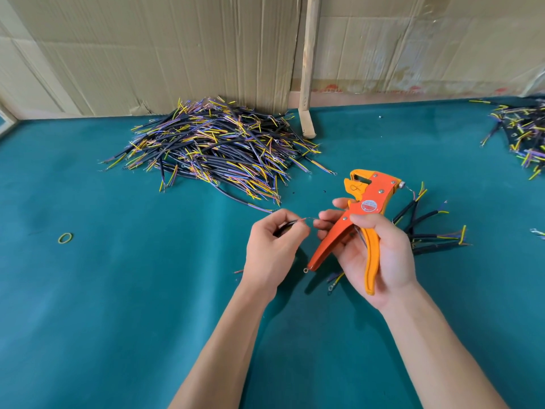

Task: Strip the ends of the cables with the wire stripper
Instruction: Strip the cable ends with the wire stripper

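right hand (380, 249) around orange wire stripper (358, 214)

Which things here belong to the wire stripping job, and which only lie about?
Job: stripper in right hand; cable in left hand; big cable pile; small cable bunch.
Lying about: rubber band; wooden stick; cardboard.

My worktop (88, 305) is covered in smooth teal cloth, lit evenly and softly. Behind it, creased sheets of brown cardboard (147, 48) line the wall. A pale wooden post (308, 63) leans up against them, its foot resting on the cloth at the back edge.
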Demonstrator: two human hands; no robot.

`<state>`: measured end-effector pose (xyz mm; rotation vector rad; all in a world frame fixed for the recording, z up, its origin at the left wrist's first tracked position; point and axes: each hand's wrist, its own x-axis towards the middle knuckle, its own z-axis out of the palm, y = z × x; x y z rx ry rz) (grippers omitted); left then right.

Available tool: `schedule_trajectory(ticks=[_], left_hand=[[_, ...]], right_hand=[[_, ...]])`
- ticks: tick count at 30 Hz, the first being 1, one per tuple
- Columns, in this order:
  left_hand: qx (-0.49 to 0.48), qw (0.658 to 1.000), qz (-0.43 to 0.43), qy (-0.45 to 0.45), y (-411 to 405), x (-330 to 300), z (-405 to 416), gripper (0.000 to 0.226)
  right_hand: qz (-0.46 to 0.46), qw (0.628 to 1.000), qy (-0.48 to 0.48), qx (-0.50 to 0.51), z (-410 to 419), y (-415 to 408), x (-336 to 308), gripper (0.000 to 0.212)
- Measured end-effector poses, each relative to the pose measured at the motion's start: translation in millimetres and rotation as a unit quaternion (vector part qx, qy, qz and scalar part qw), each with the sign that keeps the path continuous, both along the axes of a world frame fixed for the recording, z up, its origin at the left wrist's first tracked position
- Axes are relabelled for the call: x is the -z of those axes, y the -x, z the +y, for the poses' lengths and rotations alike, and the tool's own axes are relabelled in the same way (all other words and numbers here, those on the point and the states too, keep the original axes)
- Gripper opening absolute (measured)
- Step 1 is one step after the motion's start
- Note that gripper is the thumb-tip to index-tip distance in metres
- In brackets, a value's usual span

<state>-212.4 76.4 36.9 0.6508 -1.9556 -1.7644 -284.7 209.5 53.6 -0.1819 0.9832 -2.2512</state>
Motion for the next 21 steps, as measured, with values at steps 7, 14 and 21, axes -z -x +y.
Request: schedule_trajectory(ticks=[7, 14, 21], left_hand=[[0.031, 0.999, -0.008, 0.015, -3, 3, -3, 0.015], [0.034, 0.999, -0.01, 0.024, -11, 9, -18, 0.028], [0.045, 0.999, 0.029, -0.003, -13, 11, -22, 0.034]], right_hand=[[-0.001, 1.0, 0.015, 0.017, 0, 3, 2, 0.041], [0.014, 0.999, -0.04, 0.016, 4, 8, 8, 0.031], [-0.027, 0.983, -0.114, -0.141, 13, 7, 11, 0.039]])
